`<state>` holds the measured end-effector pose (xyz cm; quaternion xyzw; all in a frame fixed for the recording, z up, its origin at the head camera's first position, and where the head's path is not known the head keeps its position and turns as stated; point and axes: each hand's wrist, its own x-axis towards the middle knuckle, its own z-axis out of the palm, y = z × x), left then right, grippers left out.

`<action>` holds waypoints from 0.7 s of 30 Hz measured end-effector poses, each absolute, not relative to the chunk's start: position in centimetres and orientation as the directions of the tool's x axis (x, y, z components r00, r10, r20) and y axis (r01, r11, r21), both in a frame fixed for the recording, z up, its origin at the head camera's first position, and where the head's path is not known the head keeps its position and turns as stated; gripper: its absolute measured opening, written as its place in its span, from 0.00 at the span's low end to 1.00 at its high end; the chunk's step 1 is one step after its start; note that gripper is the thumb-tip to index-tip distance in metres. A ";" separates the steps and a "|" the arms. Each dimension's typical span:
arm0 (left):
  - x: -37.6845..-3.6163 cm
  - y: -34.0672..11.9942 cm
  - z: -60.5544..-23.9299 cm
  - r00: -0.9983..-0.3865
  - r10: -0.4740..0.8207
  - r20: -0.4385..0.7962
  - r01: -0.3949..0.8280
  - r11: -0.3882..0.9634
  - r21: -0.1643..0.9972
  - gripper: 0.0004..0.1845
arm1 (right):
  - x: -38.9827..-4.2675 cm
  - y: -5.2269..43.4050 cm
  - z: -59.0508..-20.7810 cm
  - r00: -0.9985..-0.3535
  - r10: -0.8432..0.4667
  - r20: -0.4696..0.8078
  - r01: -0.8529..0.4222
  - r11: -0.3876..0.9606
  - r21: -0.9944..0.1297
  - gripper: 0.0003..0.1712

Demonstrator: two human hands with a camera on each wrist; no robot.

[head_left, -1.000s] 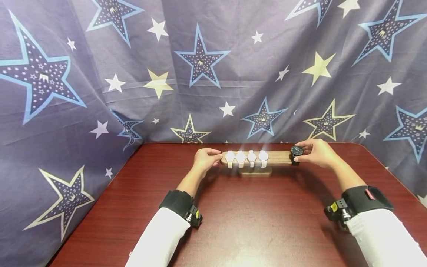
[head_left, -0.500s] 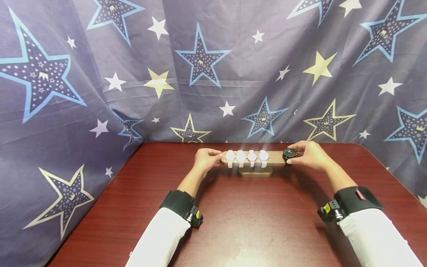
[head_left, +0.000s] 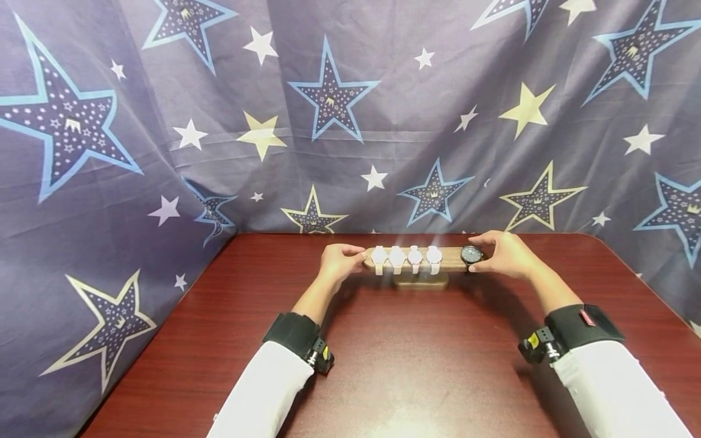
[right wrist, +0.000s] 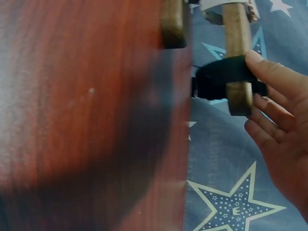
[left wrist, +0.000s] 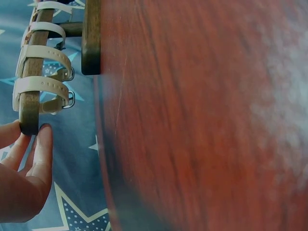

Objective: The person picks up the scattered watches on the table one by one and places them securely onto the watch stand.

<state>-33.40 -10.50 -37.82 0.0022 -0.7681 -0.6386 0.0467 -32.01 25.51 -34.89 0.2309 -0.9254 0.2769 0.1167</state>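
A wooden watch stand's bar (head_left: pixel 452 258) carries several watches with pale straps, one of them a watch (head_left: pixel 397 256) left of its middle. At the bar's left end, my left hand (head_left: pixel 336 263) pinches the wood between thumb and fingers; the left wrist view shows the fingertips at the bar's end (left wrist: pixel 30 115). My right hand (head_left: pixel 508 255) grips a black watch (head_left: pixel 471 254) by its case near the right end. In the right wrist view its dark strap (right wrist: pixel 216 79) loops around the bar, and the thumb (right wrist: pixel 269 67) lies on the strap's edge.
The stand's flat wooden foot (head_left: pixel 421 280) rests on the reddish-brown table (head_left: pixel 405 353), toward its far edge. A grey-blue cloth (head_left: pixel 383 109) with stars hangs behind and along the left side.
My right hand has slid the black watch leftward along the bar from its right end, and its face has turned more toward the head camera. My left hand has stayed at the left end.
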 end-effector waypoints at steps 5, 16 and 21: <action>-33.4 -10.5 -37.8 -0.996 -0.065 0.066 0.052 0.191 0.980 0.09 | -31.9 25.7 -34.4 -0.848 -0.388 0.361 -0.518 0.750 -0.411 0.27; -33.5 -10.5 -37.7 -0.996 -0.066 0.063 0.049 0.193 0.980 0.09 | -32.4 24.9 -34.8 -0.792 -0.440 0.423 -0.589 0.731 -0.344 0.24; -33.5 -10.5 -37.8 -0.996 -0.068 0.057 0.042 0.211 0.977 0.09 | -32.3 24.5 -34.7 -0.786 -0.445 0.429 -0.600 0.717 -0.355 0.24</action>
